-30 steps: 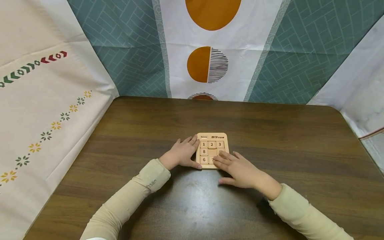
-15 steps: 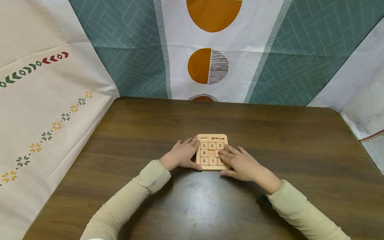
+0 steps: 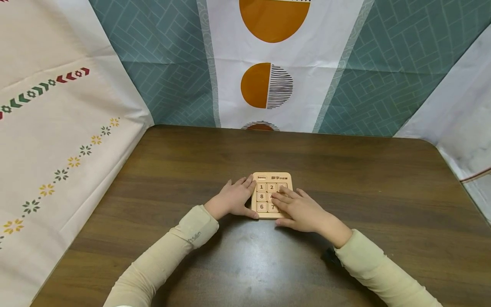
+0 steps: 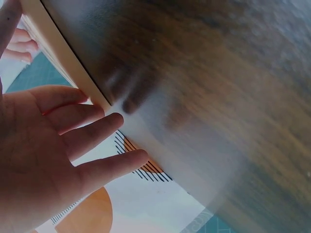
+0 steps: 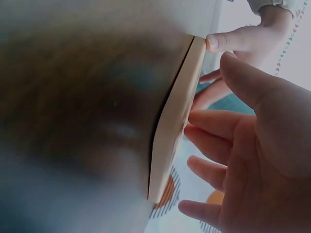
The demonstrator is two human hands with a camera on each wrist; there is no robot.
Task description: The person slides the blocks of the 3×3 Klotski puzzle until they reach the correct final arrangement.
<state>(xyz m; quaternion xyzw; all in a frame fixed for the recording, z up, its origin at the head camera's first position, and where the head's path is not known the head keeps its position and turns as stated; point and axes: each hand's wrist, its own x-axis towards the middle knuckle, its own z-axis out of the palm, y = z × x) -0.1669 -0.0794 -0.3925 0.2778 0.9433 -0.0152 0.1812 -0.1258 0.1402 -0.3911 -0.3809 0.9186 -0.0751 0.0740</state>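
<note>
brown table [image 3: 253, 256], teal hanging [image 3: 368, 76] behind (circles [image 3: 266, 85] down its white middle), flowered cloth [image 3: 57, 128] at left, whitish cloth [image 3: 460, 102] at right

Head view from above, forward and down; wrist views low and close, wooden board [image 5: 174, 121] in both

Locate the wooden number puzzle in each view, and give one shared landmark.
Head: puzzle just below and right of centre.
Left wrist: puzzle at upper left, edge-on, running diagonally.
Right wrist: puzzle near centre, edge-on, slanting steeply.
Shared landmark: orange-and-striped circle cut off by the table.
</note>
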